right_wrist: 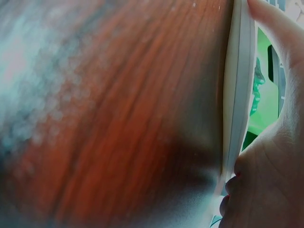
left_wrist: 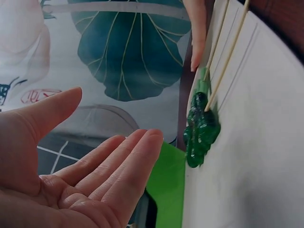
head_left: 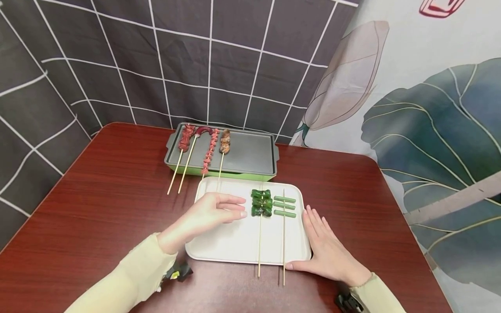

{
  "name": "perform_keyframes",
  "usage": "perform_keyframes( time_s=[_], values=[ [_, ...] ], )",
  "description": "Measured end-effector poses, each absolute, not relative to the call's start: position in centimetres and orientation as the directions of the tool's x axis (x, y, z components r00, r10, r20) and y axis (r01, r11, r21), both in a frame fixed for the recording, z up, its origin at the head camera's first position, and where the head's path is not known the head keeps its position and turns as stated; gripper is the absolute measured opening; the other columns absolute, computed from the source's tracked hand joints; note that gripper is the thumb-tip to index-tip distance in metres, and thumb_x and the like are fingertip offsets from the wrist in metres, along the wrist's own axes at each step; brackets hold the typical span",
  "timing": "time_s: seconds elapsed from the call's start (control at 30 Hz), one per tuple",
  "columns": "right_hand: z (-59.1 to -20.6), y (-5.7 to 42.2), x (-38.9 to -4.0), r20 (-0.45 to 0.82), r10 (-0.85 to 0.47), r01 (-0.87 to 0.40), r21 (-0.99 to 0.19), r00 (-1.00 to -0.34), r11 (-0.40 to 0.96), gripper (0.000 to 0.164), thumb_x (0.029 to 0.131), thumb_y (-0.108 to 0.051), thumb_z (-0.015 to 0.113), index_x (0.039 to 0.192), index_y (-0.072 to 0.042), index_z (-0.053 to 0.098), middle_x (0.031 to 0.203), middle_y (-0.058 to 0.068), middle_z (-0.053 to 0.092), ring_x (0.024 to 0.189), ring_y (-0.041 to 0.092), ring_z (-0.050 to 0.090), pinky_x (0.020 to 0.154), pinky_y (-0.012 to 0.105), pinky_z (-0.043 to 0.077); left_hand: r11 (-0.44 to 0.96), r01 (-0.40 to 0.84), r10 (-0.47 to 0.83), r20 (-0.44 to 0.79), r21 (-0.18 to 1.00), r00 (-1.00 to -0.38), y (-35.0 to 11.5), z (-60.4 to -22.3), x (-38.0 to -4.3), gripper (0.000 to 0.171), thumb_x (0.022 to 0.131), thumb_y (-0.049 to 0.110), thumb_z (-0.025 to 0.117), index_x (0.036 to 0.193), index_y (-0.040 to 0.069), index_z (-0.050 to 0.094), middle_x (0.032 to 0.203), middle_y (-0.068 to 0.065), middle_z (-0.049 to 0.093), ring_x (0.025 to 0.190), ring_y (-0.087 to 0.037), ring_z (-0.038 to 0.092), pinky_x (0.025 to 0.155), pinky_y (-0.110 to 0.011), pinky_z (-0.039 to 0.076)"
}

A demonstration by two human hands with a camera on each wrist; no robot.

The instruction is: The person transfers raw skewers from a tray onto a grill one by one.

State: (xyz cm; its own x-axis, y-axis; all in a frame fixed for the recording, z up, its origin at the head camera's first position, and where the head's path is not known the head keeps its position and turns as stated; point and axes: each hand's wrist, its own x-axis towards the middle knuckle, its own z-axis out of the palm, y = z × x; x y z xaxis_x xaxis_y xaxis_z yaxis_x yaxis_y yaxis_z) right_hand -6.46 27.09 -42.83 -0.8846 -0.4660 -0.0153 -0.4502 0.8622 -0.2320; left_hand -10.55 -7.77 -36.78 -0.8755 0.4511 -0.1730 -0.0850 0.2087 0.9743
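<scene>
My left hand [head_left: 211,215] hovers over the left part of a white tray [head_left: 231,243], fingers extended and holding nothing; its palm and spread thumb show in the left wrist view. On the tray lies a skewer of dark green pepper pieces [head_left: 261,203], just right of the left fingertips and apart from them. Beside it is a skewer of three thin green stalk pieces [head_left: 285,206]. My right hand [head_left: 326,250] rests along the tray's right edge, fingers nearly straight, thumb at the front edge near the stalk skewer's stick.
Behind the tray stands a grey grill pan [head_left: 250,152] with a green base. Across its left side lie a red meat skewer [head_left: 185,138], a dark red curled skewer [head_left: 203,129], a pink-red skewer [head_left: 210,150] and a browned meat skewer [head_left: 225,142]. A tiled-pattern cloth [head_left: 188,56] hangs behind.
</scene>
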Motion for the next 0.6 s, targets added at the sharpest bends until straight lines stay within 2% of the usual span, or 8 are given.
perform_keyframes(
  time_s=[0.3, 0.6],
  values=[
    [-42.9, 27.1, -6.5, -0.009, -0.469, -0.455, -0.226, -0.883, 0.861, 0.135, 0.073, -0.085, 0.065, 0.158, 0.009, 0.017, 0.164, 0.027, 0.014, 0.152, 0.037, 0.013, 0.120, 0.059, 0.020, 0.220, -0.093, 0.469, -0.189, 0.971, -0.863, -7.1, -38.2, -9.7, 0.053, 0.092, 0.030, 0.075, 0.133, -0.002, 0.064, 0.118, -0.010, 0.072, 0.110, -0.022, 0.067, 0.097, -0.040, 0.055],
    [-42.9, 27.1, -6.6, -0.014, -0.465, -0.450, -0.231, -0.885, 0.863, 0.135, 0.073, -0.086, 0.065, 0.158, 0.008, 0.018, 0.164, 0.026, 0.015, 0.152, 0.037, 0.014, 0.120, 0.060, 0.021, 0.229, -0.128, 0.458, -0.222, 0.965, -0.861, -5.8, -39.5, -8.9, 0.055, 0.088, 0.032, 0.080, 0.131, 0.000, 0.066, 0.114, -0.006, 0.073, 0.108, -0.016, 0.068, 0.104, -0.043, 0.050]
  ],
)
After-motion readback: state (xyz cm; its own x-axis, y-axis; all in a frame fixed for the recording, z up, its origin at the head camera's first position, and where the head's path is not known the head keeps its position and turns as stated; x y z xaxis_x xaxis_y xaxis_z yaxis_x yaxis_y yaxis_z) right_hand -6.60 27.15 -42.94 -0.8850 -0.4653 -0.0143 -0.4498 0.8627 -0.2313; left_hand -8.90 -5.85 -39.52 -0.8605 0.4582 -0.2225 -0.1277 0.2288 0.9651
